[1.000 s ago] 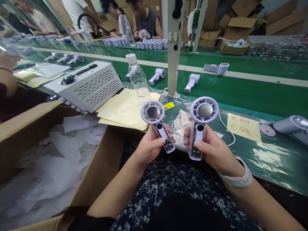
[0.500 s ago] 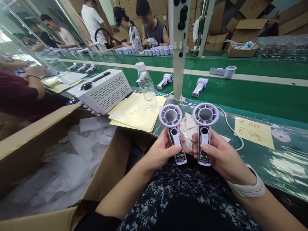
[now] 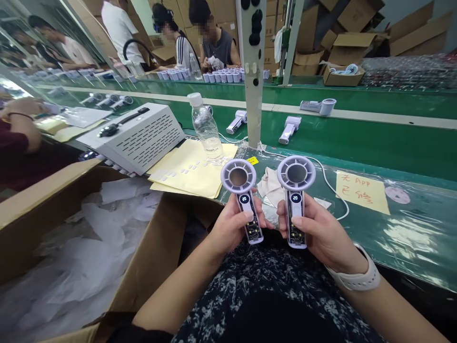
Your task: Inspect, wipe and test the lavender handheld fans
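Note:
My left hand is wrapped round the handle of a lilac handheld fan, its thumb pressed on the front of the handle. A second, matching handheld fan is gripped the same way by my right hand, with a pale watch strap on that wrist. Both fans stand side by side, round heads up, and a small display on each shows "20". Clear fronts on the handles let circuit parts show. Behind the fans a crumpled whitish cloth lies on the green table edge.
An open carton holding white wrapping sheets stands at my left. Beyond it are a grey vented metal box, yellow paper and a plastic bottle. More fans lie on the green belt, past a metal post. Co-workers sit across.
The displays on both fans have lit up with "20"; they were dark before. Both hands keep their hold on the handles. The view has shifted slightly, so the scene sits further left.

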`<state>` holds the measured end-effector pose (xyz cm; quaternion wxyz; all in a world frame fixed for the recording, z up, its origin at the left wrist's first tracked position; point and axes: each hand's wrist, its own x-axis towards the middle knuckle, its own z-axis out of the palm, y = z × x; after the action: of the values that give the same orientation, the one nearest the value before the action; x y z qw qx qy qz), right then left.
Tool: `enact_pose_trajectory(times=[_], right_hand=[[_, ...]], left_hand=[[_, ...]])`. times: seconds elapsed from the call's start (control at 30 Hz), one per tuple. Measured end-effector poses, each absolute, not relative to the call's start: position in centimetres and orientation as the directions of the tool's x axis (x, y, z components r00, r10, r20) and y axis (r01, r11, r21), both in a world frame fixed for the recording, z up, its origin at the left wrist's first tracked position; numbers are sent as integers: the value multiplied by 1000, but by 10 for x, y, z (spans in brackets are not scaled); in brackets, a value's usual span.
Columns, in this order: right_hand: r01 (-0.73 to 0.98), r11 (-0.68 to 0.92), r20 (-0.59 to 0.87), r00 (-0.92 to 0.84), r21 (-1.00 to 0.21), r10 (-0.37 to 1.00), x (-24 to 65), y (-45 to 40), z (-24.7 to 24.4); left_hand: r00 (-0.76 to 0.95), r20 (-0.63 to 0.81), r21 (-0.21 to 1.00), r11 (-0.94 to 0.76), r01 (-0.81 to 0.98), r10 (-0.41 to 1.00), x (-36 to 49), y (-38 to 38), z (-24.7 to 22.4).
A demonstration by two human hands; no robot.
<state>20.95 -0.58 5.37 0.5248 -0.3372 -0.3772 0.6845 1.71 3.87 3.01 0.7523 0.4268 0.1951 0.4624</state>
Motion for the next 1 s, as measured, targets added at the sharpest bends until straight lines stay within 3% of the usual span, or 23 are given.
enact_pose_trajectory(times=[0.13, 0.33, 1.0], right_hand=[[-489, -172, -92, -183, -855, 979, 208, -5, 42], [-499, -181, -78, -221, -847, 972, 208, -6, 38], [-460, -201, -112, -215, -865, 970, 206, -5, 36]], left_hand=[[413, 42, 805, 214, -553, 910, 21, 40, 25], [464, 113, 830, 173, -530, 879, 18, 36, 26], [480, 50, 878, 191, -440, 876, 16, 39, 23]])
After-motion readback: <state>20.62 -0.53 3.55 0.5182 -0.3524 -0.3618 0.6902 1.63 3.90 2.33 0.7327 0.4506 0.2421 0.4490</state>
